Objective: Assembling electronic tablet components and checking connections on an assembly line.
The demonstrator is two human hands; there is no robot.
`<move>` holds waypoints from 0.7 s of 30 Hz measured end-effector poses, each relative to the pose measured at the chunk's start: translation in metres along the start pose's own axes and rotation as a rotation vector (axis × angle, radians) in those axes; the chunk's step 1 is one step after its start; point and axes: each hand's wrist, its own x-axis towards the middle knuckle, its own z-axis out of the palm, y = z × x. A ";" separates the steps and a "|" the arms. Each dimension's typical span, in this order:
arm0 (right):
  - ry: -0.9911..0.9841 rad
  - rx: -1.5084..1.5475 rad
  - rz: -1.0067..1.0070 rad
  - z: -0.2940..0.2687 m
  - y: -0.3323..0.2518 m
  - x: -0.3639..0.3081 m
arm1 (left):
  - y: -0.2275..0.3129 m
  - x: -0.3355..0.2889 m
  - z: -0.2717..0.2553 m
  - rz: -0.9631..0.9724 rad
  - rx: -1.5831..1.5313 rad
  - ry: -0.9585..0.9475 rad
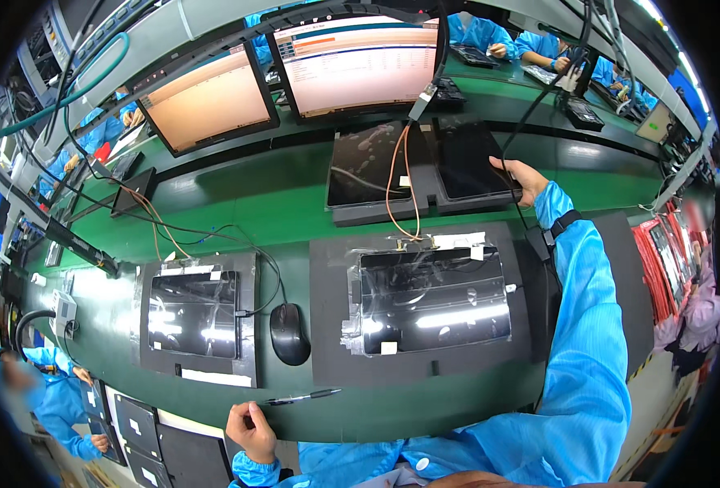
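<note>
The right grip (pixel 524 180) pinches the right edge of the dark tablet (pixel 465 154), thumb over its face; the fingers beneath are mostly hidden, so how firmly they bear cannot be told. The tablet lies just left of this grip, at the far side of the green surface (pixel 238 191), and being held at one edge only, it could tip or twist if lifted unevenly, and its glossy face could let the thumb slide. A black cable (pixel 530 104) hangs right across the thumb side of the grip and might snag the tablet or the fingers. Left of the held tablet, close beside it, a second tablet (pixel 361 154) could get knocked or scraped by a sideways swing, and the orange cable (pixel 391 183) looping before it could be dragged along. Nearer the body from the right grip, the sleeve (pixel 589 325) could brush the large taped tablet (pixel 435 313). The left grip (pixel 252 433) is curled in on itself, holding nothing visible; a careless sweep might roll the pen (pixel 304 398) just beyond it.
</note>
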 end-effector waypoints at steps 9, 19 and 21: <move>0.235 0.151 -0.246 -0.060 0.018 -0.051 | -0.012 -0.003 -0.002 0.027 -0.085 -0.045; 0.473 0.345 -0.626 -0.112 0.033 -0.186 | -0.023 -0.002 -0.001 -0.005 -0.236 -0.081; 0.495 0.361 -0.668 -0.122 0.036 -0.216 | -0.027 -0.002 -0.001 0.036 -0.277 -0.060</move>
